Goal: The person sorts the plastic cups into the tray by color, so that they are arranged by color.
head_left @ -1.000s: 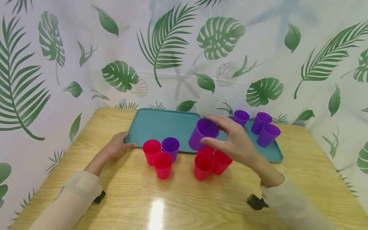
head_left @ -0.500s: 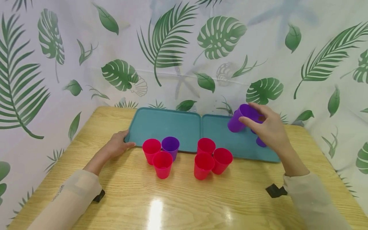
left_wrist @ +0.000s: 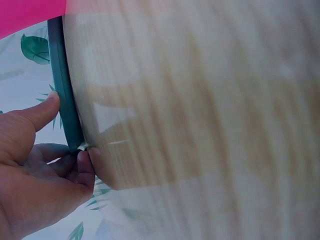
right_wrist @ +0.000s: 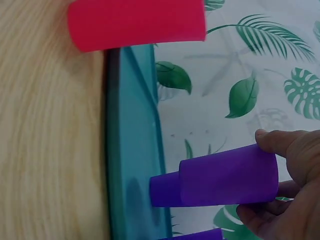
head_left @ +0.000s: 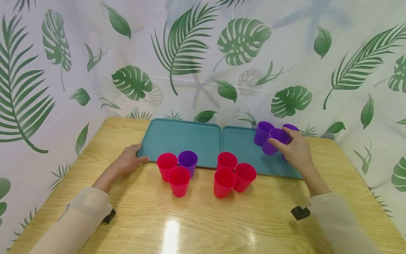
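Observation:
My right hand [head_left: 298,151] pinches a purple cup [head_left: 270,144] near its rim, thumb on one side and fingers on the other, above the right teal tray [head_left: 242,155]. In the right wrist view the held cup [right_wrist: 227,177] overlaps another purple cup [right_wrist: 164,190]. Two more purple cups stand about it: one at the back left [head_left: 262,134], another behind my fingers [head_left: 291,127]; a further purple bit shows under my hand. My left hand [head_left: 128,160] grips the near left corner of the left teal tray [head_left: 180,137], thumb on its edge [left_wrist: 65,95].
In front of the left tray stand two red cups [head_left: 179,185] and a purple cup [head_left: 189,169], close together. A group of red cups [head_left: 224,187] stands by the joint of the trays. Behind the wooden table [head_left: 203,225] hangs a leaf-print cloth [head_left: 190,42].
My right hand has carried the purple cup from above the red cups rightward over the right tray, then lowered it beside the other purple cups. The left hand has stayed at the tray corner.

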`<act>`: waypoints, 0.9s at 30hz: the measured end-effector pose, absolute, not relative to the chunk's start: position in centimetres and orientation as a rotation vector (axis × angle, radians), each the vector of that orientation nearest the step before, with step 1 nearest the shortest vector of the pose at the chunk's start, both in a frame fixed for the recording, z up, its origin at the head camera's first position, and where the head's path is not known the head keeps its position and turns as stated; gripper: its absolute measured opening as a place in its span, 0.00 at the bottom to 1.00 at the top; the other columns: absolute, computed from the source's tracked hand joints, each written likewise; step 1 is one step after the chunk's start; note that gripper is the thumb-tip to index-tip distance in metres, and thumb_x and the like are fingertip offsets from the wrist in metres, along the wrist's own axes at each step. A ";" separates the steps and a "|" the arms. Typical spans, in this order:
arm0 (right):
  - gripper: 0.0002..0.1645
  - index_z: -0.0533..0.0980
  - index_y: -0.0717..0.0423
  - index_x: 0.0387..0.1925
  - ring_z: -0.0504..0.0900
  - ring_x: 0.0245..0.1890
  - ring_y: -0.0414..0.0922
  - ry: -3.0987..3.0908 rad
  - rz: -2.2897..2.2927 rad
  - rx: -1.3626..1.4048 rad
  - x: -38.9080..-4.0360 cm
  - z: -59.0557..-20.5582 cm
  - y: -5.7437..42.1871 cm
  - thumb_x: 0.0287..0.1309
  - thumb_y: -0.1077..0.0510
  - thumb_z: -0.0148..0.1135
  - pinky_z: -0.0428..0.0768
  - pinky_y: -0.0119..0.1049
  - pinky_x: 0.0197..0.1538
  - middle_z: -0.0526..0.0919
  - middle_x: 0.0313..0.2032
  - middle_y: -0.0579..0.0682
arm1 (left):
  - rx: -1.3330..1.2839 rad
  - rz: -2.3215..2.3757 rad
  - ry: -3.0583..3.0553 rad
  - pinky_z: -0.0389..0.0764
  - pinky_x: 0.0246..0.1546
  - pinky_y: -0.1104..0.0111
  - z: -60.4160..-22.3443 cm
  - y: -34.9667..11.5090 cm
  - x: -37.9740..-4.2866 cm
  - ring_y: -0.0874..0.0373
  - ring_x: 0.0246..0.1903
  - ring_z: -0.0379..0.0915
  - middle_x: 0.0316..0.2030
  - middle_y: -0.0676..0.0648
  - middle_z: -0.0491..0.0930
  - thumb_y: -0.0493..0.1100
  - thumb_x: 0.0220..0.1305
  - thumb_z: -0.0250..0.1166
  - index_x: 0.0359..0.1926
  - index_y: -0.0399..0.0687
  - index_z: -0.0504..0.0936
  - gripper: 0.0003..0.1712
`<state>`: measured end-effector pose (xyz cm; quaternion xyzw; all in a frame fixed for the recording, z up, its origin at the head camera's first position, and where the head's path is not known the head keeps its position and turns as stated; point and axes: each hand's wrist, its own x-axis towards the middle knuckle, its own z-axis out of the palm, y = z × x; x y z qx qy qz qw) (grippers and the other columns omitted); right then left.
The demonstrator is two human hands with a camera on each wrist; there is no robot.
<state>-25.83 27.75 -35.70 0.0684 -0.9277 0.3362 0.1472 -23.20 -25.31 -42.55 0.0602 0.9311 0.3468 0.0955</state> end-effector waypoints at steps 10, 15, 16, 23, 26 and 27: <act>0.49 0.66 0.77 0.68 0.69 0.66 0.72 -2.710 0.941 0.153 -26.6 -38.2 27.5 0.61 0.45 0.74 0.69 0.67 0.66 0.70 0.66 0.75 | 0.139 0.983 2.759 0.54 0.74 0.41 -42.5 -25.0 -23.2 0.25 0.74 0.45 0.73 0.19 0.51 0.44 0.76 0.62 0.75 0.17 0.48 0.45; 0.49 0.67 0.78 0.68 0.68 0.67 0.72 -2.697 0.924 0.137 -27.0 -38.9 27.6 0.61 0.46 0.75 0.67 0.67 0.67 0.70 0.66 0.76 | 0.142 0.966 2.769 0.55 0.73 0.40 -42.7 -25.0 -23.3 0.25 0.74 0.46 0.73 0.19 0.52 0.43 0.76 0.61 0.75 0.17 0.48 0.45; 0.49 0.67 0.78 0.68 0.67 0.67 0.72 -2.696 0.925 0.135 -27.0 -39.0 27.6 0.61 0.47 0.75 0.67 0.67 0.68 0.70 0.66 0.76 | 0.145 0.963 2.773 0.55 0.74 0.40 -42.7 -25.0 -23.4 0.25 0.74 0.47 0.73 0.19 0.52 0.43 0.77 0.61 0.75 0.17 0.48 0.44; 0.48 0.66 0.79 0.68 0.66 0.68 0.73 -2.712 0.915 0.119 -27.5 -39.4 27.4 0.62 0.48 0.74 0.66 0.66 0.69 0.69 0.65 0.77 | 0.149 0.975 2.775 0.54 0.74 0.40 -42.4 -24.9 -23.2 0.25 0.74 0.46 0.73 0.19 0.52 0.43 0.76 0.62 0.75 0.17 0.48 0.44; 0.47 0.66 0.79 0.68 0.67 0.67 0.73 -2.728 0.905 0.117 -27.7 -39.7 27.2 0.62 0.48 0.74 0.66 0.66 0.69 0.70 0.65 0.77 | 0.141 0.974 2.774 0.54 0.74 0.41 -42.5 -24.9 -23.2 0.25 0.74 0.46 0.73 0.19 0.52 0.43 0.76 0.62 0.75 0.17 0.48 0.45; 0.47 0.66 0.79 0.67 0.67 0.67 0.73 -2.730 0.905 0.118 -27.7 -39.7 27.2 0.62 0.48 0.73 0.66 0.67 0.68 0.70 0.65 0.77 | 0.139 0.973 2.774 0.54 0.74 0.41 -42.6 -24.9 -23.3 0.25 0.74 0.46 0.73 0.19 0.52 0.43 0.76 0.62 0.75 0.17 0.48 0.45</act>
